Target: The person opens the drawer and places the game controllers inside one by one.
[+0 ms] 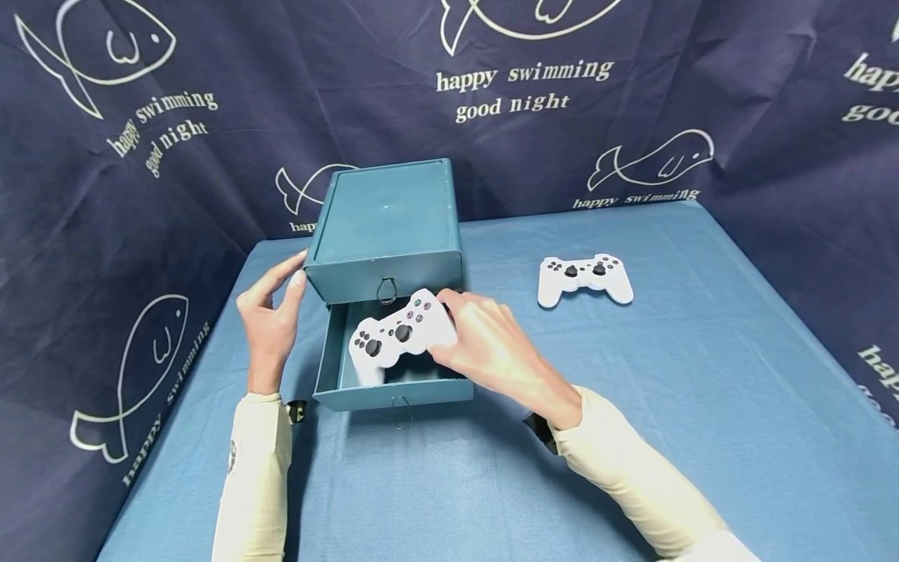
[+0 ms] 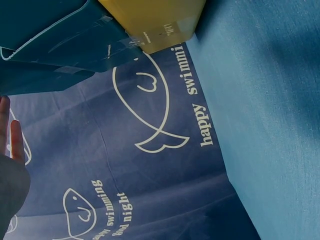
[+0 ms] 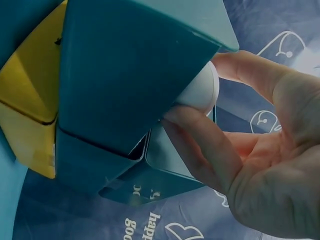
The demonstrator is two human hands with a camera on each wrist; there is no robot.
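Observation:
A teal drawer box (image 1: 385,226) stands on the blue table, its lower drawer (image 1: 393,390) pulled out toward me. My right hand (image 1: 485,343) grips a white game controller (image 1: 400,334) by its right handle and holds it tilted over the open drawer; the right wrist view shows the fingers (image 3: 200,145) curled round the white handle (image 3: 202,90) beside the box. My left hand (image 1: 270,312) rests with straight fingers against the box's left front corner. A second white controller (image 1: 584,278) lies on the table to the right.
A blue cloth covers the table (image 1: 702,375). Dark navy curtains printed with fish and words (image 1: 523,86) hang behind and on both sides. In the wrist views a yellow underside (image 2: 155,20) shows on the box.

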